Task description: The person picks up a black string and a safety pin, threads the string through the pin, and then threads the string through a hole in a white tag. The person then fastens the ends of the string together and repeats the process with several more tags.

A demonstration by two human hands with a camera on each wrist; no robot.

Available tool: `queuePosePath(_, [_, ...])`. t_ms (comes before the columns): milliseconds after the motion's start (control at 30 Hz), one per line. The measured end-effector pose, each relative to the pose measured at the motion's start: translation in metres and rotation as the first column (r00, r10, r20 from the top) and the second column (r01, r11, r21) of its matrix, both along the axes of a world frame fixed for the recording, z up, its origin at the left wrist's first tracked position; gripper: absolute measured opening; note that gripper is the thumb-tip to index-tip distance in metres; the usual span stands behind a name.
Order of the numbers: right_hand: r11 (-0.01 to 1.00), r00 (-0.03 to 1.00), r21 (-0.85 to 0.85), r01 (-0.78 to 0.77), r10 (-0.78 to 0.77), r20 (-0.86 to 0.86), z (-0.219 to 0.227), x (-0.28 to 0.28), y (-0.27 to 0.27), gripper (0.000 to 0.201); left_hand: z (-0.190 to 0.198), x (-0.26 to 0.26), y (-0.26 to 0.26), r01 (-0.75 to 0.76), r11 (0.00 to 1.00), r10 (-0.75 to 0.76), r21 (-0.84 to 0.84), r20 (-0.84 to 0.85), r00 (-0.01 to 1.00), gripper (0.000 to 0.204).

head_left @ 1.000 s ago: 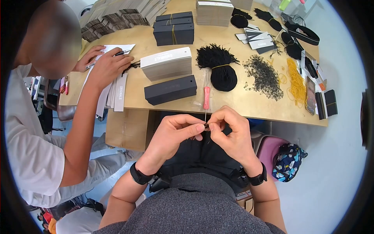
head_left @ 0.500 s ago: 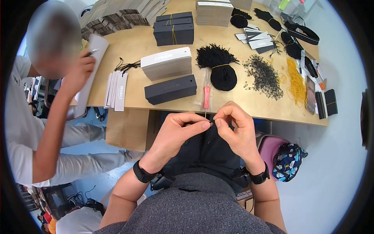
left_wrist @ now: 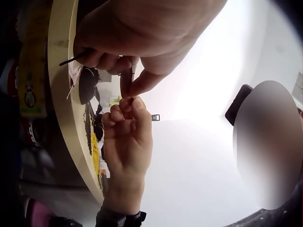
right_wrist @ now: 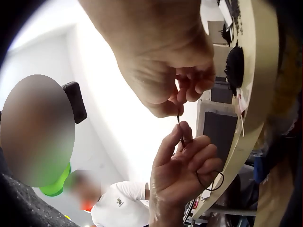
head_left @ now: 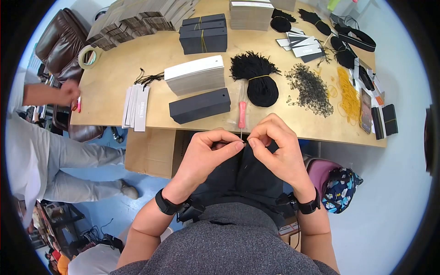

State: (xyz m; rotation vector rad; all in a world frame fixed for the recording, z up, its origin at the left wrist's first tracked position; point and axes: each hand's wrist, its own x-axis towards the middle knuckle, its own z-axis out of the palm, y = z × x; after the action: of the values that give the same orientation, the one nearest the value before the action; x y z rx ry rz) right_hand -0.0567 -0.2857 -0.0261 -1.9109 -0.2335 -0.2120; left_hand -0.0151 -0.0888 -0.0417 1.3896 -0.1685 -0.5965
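Note:
Over my lap, just in front of the table edge, my left hand (head_left: pixel 208 153) and right hand (head_left: pixel 277 146) meet at their fingertips. Between them runs a thin black cord (right_wrist: pixel 179 124), pinched by thumb and forefinger on each side. A loop of the cord (right_wrist: pixel 222 182) hangs by the left hand's outer fingers in the right wrist view. Close ahead, a red-handled tool (head_left: pixel 242 114) with a thin metal shaft points over the table edge. Beyond it lies a bundle of black cords (head_left: pixel 262 90) tied with a yellow band.
A white tag stack (head_left: pixel 195 75) and a dark tag stack (head_left: pixel 200 106) stand left of the tool. Loose white tags (head_left: pixel 136 107) lie farther left. On the right are small black pins (head_left: pixel 309 91), yellow rubber bands (head_left: pixel 348 98) and a phone (head_left: pixel 365 112). Another person (head_left: pixel 27 151) stands left.
The other person lifted the white paper off the table and has moved back to the left, uncovering a tape roll. My right hand has risen slightly; both hands stay close together.

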Motion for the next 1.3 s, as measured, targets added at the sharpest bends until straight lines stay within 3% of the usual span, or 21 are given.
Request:
queuePosePath(300, [0.998, 0.997, -0.004, 0.07, -0.07, 0.032, 0.003, -0.003, -0.003, 0.013, 0.0, 0.001, 0.001, -0.026, 0.999, 0.024, -0.038, -0.064, 0.998, 0.013])
queuePosePath(400, [0.986, 0.984, -0.13, 0.104, -0.084, 0.155, 0.003, -0.005, -0.004, 0.022, 0.001, 0.002, 0.002, -0.042, 0.996, 0.034, -0.081, -0.099, 0.994, 0.013])
queuePosePath(500, [0.95, 0.961, -0.305, 0.069, 0.019, 0.276, 0.001, -0.003, -0.005, 0.031, -0.002, 0.003, 0.005, -0.031, 0.996, 0.023, -0.079, -0.103, 0.994, 0.013])
queuePosePath(667, [0.939, 0.94, -0.335, 0.076, 0.045, 0.339, -0.005, 0.003, -0.002, 0.025, 0.0, 0.002, 0.006, -0.021, 0.997, 0.016, -0.071, -0.071, 0.997, 0.012])
queuePosePath(867, [0.936, 0.947, -0.343, 0.083, 0.033, 0.32, -0.005, 0.005, -0.002, 0.02, 0.008, 0.005, 0.015, 0.008, 0.998, -0.017, -0.065, -0.127, 0.992, 0.028])
queuePosePath(933, [0.931, 0.951, -0.357, 0.08, 0.036, 0.306, -0.007, 0.004, -0.004, 0.019, 0.001, 0.009, 0.023, 0.037, 0.999, -0.04, -0.024, -0.127, 0.991, 0.031])
queuePosePath(1000, [0.926, 0.959, -0.373, 0.065, 0.046, 0.281, -0.009, 0.004, -0.005, 0.019, 0.0, 0.008, 0.024, 0.025, 0.999, -0.024, 0.028, -0.035, 0.999, 0.021])
queuePosePath(1067, [0.929, 0.959, -0.365, 0.06, 0.048, 0.279, -0.011, 0.003, -0.004, 0.019, -0.001, 0.011, 0.029, 0.073, 0.957, -0.118, 0.28, 0.148, 0.982, 0.013])
queuePosePath(1100, [0.931, 0.96, -0.36, 0.058, 0.047, 0.277, -0.012, 0.002, -0.003, 0.019, 0.0, 0.011, 0.029, 0.074, 0.957, -0.119, 0.281, 0.149, 0.982, 0.013])
queuePosePath(1200, [0.93, 0.944, -0.351, 0.111, 0.011, 0.328, -0.014, 0.004, -0.004, 0.02, 0.007, 0.01, 0.031, 0.144, 0.941, -0.175, 0.307, 0.078, 0.981, 0.014])
queuePosePath(1267, [0.926, 0.939, -0.351, 0.139, -0.01, 0.344, -0.012, 0.003, -0.004, 0.02, 0.01, 0.01, 0.033, 0.201, 0.97, -0.176, 0.133, -0.176, 0.968, 0.013])
queuePosePath(1300, [0.922, 0.933, -0.351, 0.163, -0.028, 0.36, -0.012, 0.003, -0.004, 0.02, 0.007, 0.009, 0.033, 0.202, 0.97, -0.177, 0.134, -0.176, 0.968, 0.013])
